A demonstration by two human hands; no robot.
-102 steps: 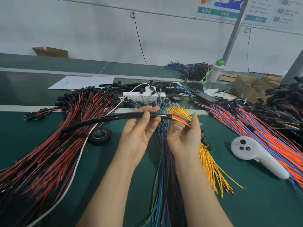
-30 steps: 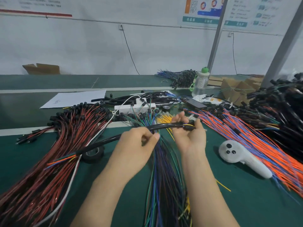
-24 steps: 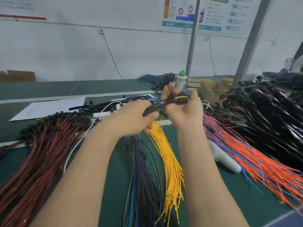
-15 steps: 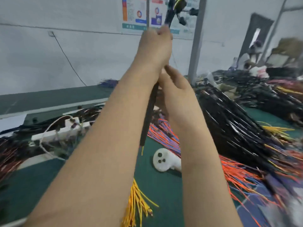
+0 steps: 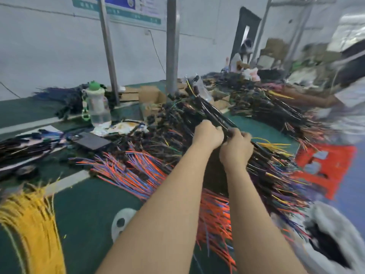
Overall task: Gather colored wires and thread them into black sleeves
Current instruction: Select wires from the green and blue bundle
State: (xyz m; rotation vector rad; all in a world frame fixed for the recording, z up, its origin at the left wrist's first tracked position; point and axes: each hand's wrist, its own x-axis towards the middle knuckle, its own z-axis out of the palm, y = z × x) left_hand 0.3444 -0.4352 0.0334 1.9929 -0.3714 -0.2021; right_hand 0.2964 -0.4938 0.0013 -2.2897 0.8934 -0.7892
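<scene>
Because the black sleeve [image 5: 212,113] is light, limp and smooth, it will likely sag and slide unless gripped firmly near its middle. It hangs in the air over a heap of dark bundles [image 5: 173,125], with its colored wires [image 5: 190,87] poking from the far end. The left hand [image 5: 208,134] and right hand [image 5: 236,148] sit side by side, fingers curled tight round it. There is bare tabletop [image 5: 88,204] on the near left. Loose orange wires [image 5: 126,171] crowd below, a pole [image 5: 171,46] stands beyond, and a bottle [image 5: 97,107] is well left.
</scene>
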